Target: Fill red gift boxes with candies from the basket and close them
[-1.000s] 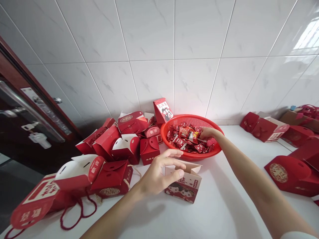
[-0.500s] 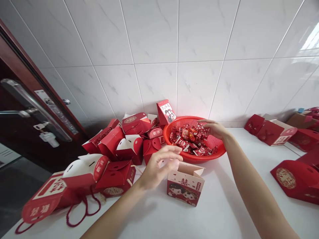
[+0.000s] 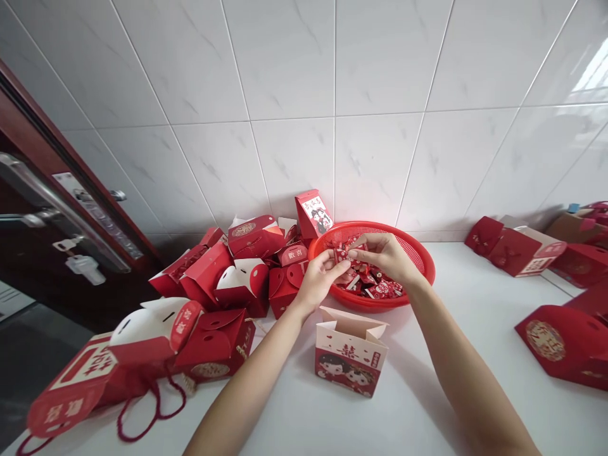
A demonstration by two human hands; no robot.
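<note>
Over the red basket (image 3: 418,254), the left hand (image 3: 317,278) pinches a small wrapped sweet (image 3: 343,254) from one side, thumb and fingers nearly together; the right hand (image 3: 392,258), its grip likewise narrowed, pinches the other side. Light fingertip pressure should keep it uncrushed. At left, folded card boxes (image 3: 205,273) show smooth faces and rounded flaps; at centre, a pale-and-red carton (image 3: 349,364) stands open-topped on the smooth white desk (image 3: 294,418), before the oval, perforated plastic basket; rightward, an angular box (image 3: 572,348) bears a round gold emblem.
</note>
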